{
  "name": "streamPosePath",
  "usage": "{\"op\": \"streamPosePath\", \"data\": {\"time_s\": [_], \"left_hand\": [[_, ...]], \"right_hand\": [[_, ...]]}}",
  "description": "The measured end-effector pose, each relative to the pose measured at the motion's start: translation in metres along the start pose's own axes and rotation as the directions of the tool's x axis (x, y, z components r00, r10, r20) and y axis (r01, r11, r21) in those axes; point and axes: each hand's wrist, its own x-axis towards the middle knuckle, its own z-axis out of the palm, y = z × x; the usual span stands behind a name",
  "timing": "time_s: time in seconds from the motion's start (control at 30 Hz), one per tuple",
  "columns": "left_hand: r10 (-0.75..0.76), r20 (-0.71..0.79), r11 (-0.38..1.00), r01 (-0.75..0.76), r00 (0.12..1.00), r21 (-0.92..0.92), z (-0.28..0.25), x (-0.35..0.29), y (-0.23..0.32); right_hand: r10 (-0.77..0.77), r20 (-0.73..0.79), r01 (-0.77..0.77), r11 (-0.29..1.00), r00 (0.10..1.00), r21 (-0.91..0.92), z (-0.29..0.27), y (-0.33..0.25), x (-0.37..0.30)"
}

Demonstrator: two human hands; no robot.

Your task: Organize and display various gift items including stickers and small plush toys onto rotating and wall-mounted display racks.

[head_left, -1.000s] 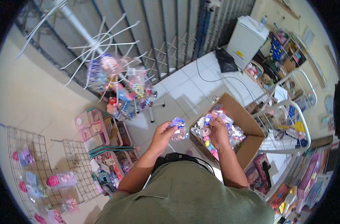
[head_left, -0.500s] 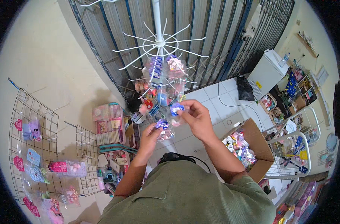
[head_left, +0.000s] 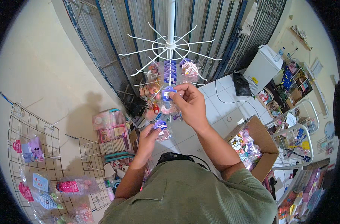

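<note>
In front of me stands a white display rack (head_left: 170,45) with hooked prongs spread like spokes. My right hand (head_left: 192,106) pinches the purple header card of a small clear packet (head_left: 169,94) at the tip of a lower prong. Whether the prong passes through the card's hole is too small to tell. Lower and to the left, my left hand (head_left: 148,139) grips another purple-topped packet (head_left: 161,133) with something pinkish inside. Behind the right hand's packet, a row of purple-carded packets (head_left: 170,71) hangs on one prong, with a pink-and-white packet (head_left: 189,71) beside it.
A cardboard box (head_left: 265,147) of small wrapped goods stands open at my right. On the left are wire grid panels (head_left: 35,128) with hanging packets and a pink container (head_left: 112,130) of goods. A folding metal gate (head_left: 140,22) closes off the far side.
My right hand has moved up and away from my left, bringing its packet to the rack's prong. The left hand keeps its packet at nearly the same place. The view has shifted slightly.
</note>
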Motion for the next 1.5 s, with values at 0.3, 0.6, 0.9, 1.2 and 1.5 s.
{"op": "streamPosePath", "data": {"time_s": [0.3, 0.6, 0.9, 1.2, 1.5], "left_hand": [[0.015, 0.05, 0.998, -0.018, 0.999, 0.062, -0.014, 0.017, 0.0], [-0.001, 0.076, 1.0, 0.0, 0.997, 0.014, -0.014, 0.025, 0.009], [0.053, 0.068, 0.995, -0.059, 0.996, 0.082, 0.024, 0.017, 0.05], [0.144, 0.018, 0.988, -0.145, 0.989, 0.061, 0.042, 0.014, 0.049], [0.068, -0.175, 0.941, -0.121, 0.982, -0.316, 0.059, 0.011, 0.045]], "right_hand": [[-0.112, -0.095, 0.106, 0.992, 0.989, -0.07, -0.001, 0.021, 0.01], [-0.285, -0.196, 0.222, 0.931, 0.938, -0.29, -0.005, 0.028, 0.018], [-0.221, 0.001, 0.183, 0.805, 0.975, -0.564, -0.015, 0.029, -0.055], [0.179, 0.094, -0.163, 0.975, 0.979, -0.149, -0.035, 0.038, -0.043], [0.239, 0.187, -0.238, 0.971, 0.953, -0.027, -0.062, 0.026, -0.02]]}}
